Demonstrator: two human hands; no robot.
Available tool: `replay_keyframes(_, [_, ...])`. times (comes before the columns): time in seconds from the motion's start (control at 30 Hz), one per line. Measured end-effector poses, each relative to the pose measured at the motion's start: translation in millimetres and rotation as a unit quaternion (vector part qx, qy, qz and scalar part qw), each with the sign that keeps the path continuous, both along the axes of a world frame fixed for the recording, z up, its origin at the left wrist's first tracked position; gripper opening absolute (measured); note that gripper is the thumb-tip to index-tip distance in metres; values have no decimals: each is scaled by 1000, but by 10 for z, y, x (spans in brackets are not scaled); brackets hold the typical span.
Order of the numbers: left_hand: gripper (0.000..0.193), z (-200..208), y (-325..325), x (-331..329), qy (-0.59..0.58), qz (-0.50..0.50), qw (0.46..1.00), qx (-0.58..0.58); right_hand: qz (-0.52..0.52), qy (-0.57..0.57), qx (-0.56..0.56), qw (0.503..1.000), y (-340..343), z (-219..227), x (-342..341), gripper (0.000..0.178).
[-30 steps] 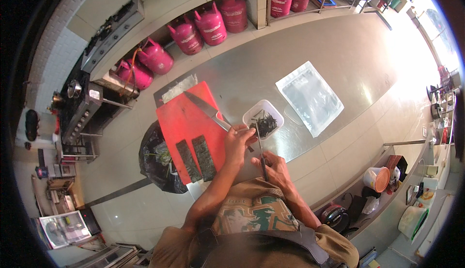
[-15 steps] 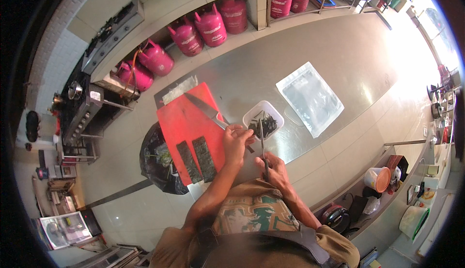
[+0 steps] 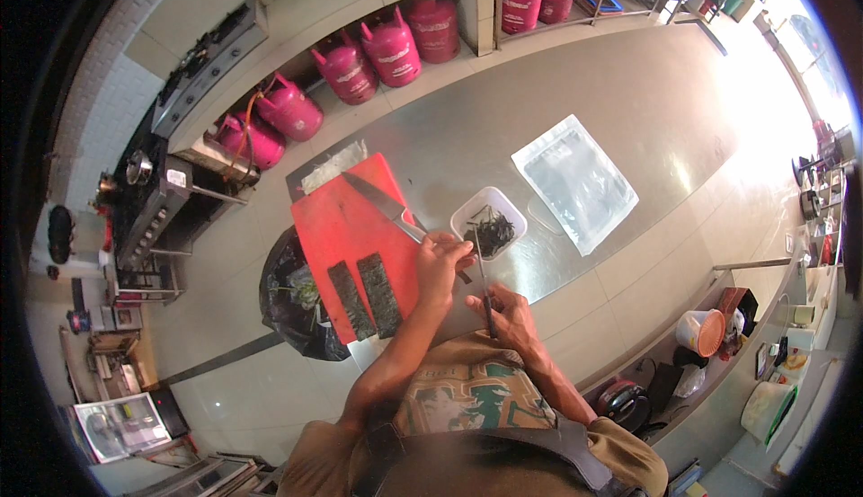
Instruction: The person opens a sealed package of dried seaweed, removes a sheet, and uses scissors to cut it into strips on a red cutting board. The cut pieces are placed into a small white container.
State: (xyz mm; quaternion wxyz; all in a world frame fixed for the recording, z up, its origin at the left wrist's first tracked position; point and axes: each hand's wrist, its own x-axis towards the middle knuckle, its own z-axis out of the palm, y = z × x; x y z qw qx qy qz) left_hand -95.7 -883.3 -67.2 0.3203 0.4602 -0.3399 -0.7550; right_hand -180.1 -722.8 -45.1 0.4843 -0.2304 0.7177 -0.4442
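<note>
My left hand [image 3: 438, 263] is closed in a pinch on a dark nori strip [image 3: 464, 276], just left of a white plastic tub [image 3: 462, 213]. Shredded nori [image 3: 493, 229] lies in the tub. My right hand [image 3: 511, 319] is closed round the black handles of scissors [image 3: 483, 283], whose blades point up to the tub's near rim beside my left fingertips. Two wider nori strips [image 3: 378, 292] rest side by side on a red cutting board [image 3: 328, 218]. A knife [image 3: 378, 197] lies across the board's right edge, its handle passing close to my left hand.
A clear plastic pouch [image 3: 575, 187] lies on the steel table [image 3: 467, 110] right of the tub. Crumpled clear plastic [image 3: 334, 169] sits at the board's far edge. A black rubbish bag [image 3: 280, 295] hangs left of the board. Pink gas cylinders [image 3: 392, 48] stand beyond the table.
The scissors' blades have swung left and drawn back from over the tub to its near rim. My right hand has shifted slightly, while my left hand has barely moved.
</note>
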Motion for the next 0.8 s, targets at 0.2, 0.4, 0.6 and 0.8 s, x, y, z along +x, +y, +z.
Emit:
replay_keyframes(0.2, [34,78,1,4,-15,-12,1000,15,0,-10,-40,999,-6,32,12,58])
replay_keyframes(0.4, [34,-31,-21,33,0,-30,1000,9,28,54,-19,998,-15,59,-56,57])
replay_keyframes(0.6, [40,2,1,32,35,-10,998,48,-2,37,-4,999,-10,18,5,53])
replay_keyframes(0.8, [48,2,14,13,5,-2,1000,-3,4,63,-16,998,3,-74,20,52])
